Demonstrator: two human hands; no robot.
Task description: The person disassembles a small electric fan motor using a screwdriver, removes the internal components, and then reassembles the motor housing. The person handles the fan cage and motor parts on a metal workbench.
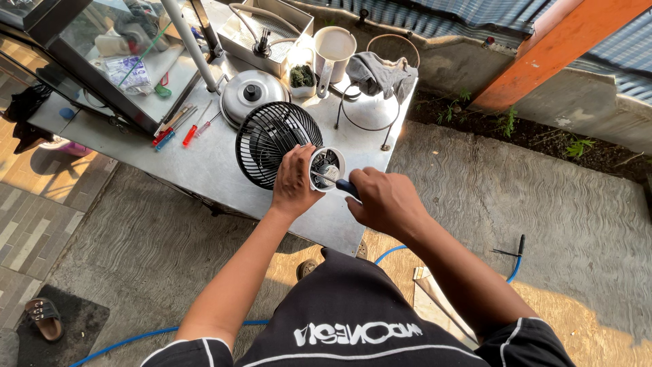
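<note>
1. A small fan with a black round wire grille (275, 141) and a white open motor housing (327, 168) rests on its side near the front edge of a grey metal table (204, 170), roughly at the picture's centre.
2. The left hand (294, 182) is wrapped around the back of the fan where grille meets housing, fingers curled closed on it, thumb toward the housing.
3. The right hand (382, 198), at four o'clock from the housing, is closed in a fist around a screwdriver with a dark blue handle (346, 187); its thin metal shaft reaches into the housing's open mouth.
4. At eleven o'clock from the grille lies a round shiny metal lid with a black knob (252, 94), just beside it.
5. At nine to ten o'clock, three more screwdrivers with red and blue handles (180, 129) lie apart on the table.
6. At one o'clock stands a white plastic jug (333, 49), with a grey crumpled cloth (380, 75) draped over a round wire stand (370, 112) next to it.
7. At ten o'clock, further out, a glass-sided display case (102, 61) sits on the table.
8. On the concrete floor at five o'clock runs a blue hose (514, 268); a dark sandal (44, 317) lies at eight o'clock, well apart.
</note>
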